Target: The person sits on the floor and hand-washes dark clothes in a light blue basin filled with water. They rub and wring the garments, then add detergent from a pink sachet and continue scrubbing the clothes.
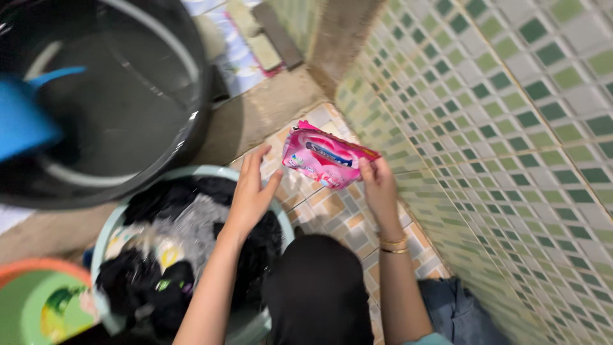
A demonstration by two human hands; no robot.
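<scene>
One pink packet (325, 158), two hands, one basin (108, 223)

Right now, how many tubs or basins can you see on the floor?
3: a big black tub of water at upper left, a pale green basin of clothes under the left hand, and a green basin at the lower-left corner. Others may sit out of frame.

pink packet (325, 158) | soft plastic pouch, blue band | tilted, held aloft over patterned tiles
</scene>
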